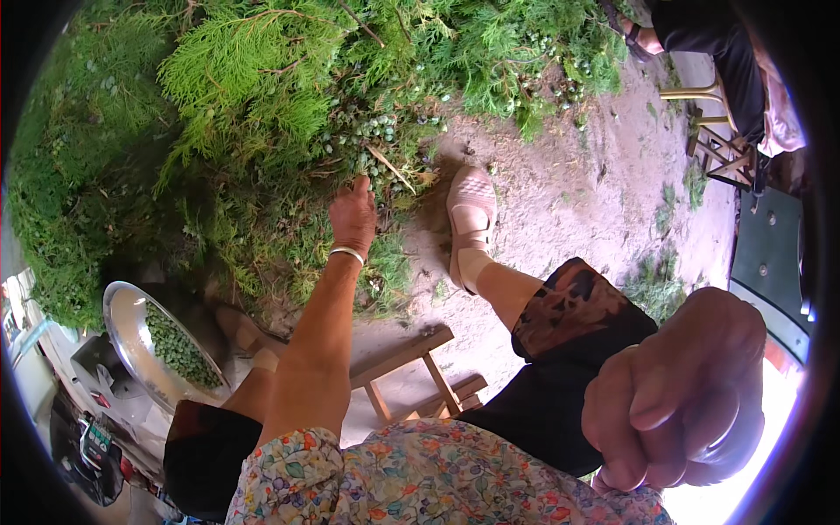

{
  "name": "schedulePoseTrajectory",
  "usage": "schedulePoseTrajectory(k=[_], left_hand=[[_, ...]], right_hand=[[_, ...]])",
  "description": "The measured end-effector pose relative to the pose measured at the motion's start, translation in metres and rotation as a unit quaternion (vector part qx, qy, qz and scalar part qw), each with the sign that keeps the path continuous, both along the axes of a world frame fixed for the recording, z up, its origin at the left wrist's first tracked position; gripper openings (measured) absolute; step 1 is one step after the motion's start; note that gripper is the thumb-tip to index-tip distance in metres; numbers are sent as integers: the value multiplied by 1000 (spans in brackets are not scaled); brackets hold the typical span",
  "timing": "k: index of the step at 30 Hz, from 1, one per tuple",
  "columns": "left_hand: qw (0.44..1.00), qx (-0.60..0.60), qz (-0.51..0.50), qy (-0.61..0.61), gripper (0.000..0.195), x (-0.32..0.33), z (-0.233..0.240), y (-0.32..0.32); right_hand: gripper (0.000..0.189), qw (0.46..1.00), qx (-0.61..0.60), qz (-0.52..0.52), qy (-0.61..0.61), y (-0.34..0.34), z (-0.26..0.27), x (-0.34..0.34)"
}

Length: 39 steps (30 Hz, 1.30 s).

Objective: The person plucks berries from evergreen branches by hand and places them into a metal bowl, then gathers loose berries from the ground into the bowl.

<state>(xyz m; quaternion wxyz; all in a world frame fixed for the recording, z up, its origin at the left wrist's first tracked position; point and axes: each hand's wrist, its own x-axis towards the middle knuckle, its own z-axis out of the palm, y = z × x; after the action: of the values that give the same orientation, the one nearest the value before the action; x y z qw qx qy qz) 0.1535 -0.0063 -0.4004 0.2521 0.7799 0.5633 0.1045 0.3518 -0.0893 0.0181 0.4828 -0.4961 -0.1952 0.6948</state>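
Note:
My left hand (353, 211), with a silver bangle on the wrist, is at the near edge of a heap of green conifer branches (256, 72), apparently arborvitae. Its fingers are partly curled beside small pale green cones (379, 128) lying among the sprigs. What is between the fingertips is too small to tell. Close to the camera at right, my right hand (679, 394) is raised with its fingers folded in; no object shows in it. A wide metal basin (128, 321) stands by my left leg, holding many small green cones (177, 348).
A wooden folding stool (400, 354) shows below me. My pink shoe (471, 197) is on the bare ground (551, 190). Another person's dark-clad leg (702, 33) is at upper right, beside a chair frame (695, 94). A green panel (764, 243) stands at right.

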Motion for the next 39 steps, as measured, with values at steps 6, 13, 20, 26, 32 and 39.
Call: schedulePoseTrajectory(k=[6,13,20,26,32,39], left_hand=[[853,-354,211,-321,12,-30,24,-9],[579,-517,318,-545,10,-87,74,-42],[980,-88,132,-120,17,-52,7,-24],[986,-142,80,-47,18,-53,-14,-18],[594,-495,271,-573,15,-78,117,-16],[467,-509,60,-721,21,-69,270,-34]], right_hand=[[12,999,24,26,16,-4,-3,1],[17,999,17,-50,10,-7,2,-11],[21,1000,17,-1,-19,-2,1,-13],[24,1000,30,1,-4,6,-4,-18],[28,959,106,13,-262,4,-5,-49],[29,816,234,192,-492,10,-35,-95]])
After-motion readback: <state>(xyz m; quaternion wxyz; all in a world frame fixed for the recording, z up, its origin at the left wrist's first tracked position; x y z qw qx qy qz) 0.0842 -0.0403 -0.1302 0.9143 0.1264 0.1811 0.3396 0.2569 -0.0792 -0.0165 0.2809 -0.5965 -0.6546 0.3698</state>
